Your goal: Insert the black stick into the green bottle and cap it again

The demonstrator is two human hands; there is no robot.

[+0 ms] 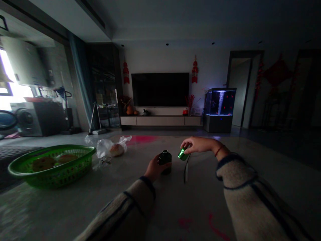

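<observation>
A dark bottle (pixel 165 159) with a short open neck stands upright near the middle of the table (pixel 130 204). My left hand (pixel 154 167) is closed around its left side and front. To the right of the bottle and apart from it, my right hand (pixel 197 145) grips a shiny green cap (pixel 183 153), held tilted a little above the table. Below the cap lies a thin dark cord or stick (pixel 185 173) with a pale strip (pixel 187 171) beside it; what exactly it is, I cannot tell.
A green plastic basket (pixel 60 180) holding round bread-like items stands at the left. Beside it lies a clear plastic bag (pixel 103 147) with a bun (pixel 117 150), and a small wire-like object (pixel 106 160). Farther off are a television (pixel 160 89) and a lit fish tank (pixel 220 103).
</observation>
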